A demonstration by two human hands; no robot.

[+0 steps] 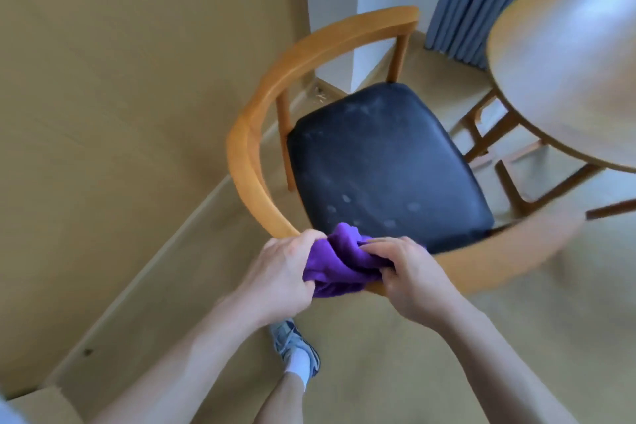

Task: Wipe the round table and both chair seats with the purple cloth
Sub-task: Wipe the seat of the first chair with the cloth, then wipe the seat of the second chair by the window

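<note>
With both the left hand (278,272) and right hand (409,277) bunching the purple cloth (339,256) in clenched fingers, flatten it first, then sweep the dusty chair seat (385,162) from far to near.

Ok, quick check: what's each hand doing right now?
Left hand: fingers curled round the purple cloth, gripping it.
Right hand: also gripping the purple cloth, just above the chair's backrest rail.
</note>
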